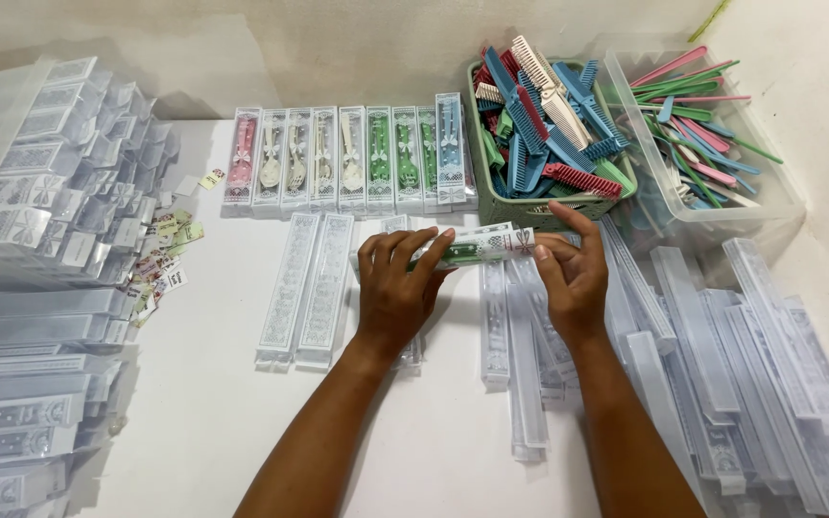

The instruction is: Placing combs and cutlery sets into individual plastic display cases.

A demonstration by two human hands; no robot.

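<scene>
While it lies crosswise above the white table top [242, 403], a long clear plastic box with a green comb inside [477, 246] is held at both ends. The left hand [397, 288] grips its left end with the fingers curled over the top, and the right hand [573, 273] pinches the right end between thumb and fingers. Under the hands several empty clear boxes with white lace print [304, 288] lie flat on the table.

Behind them a row of filled boxes [352, 158] stands side by side, holding pink, cream, green and blue combs. To its right is a green plastic basket [501, 206] heaped with loose blue, red, green and cream combs, and beside that a clear plastic tub [722, 206] of thin pink, green and blue combs. Piles of empty boxes [750, 374] fill the right side, stacked boxes [31, 240] the left, with small paper labels [160, 264] scattered near them. A pale wall [338, 48] closes the back.
</scene>
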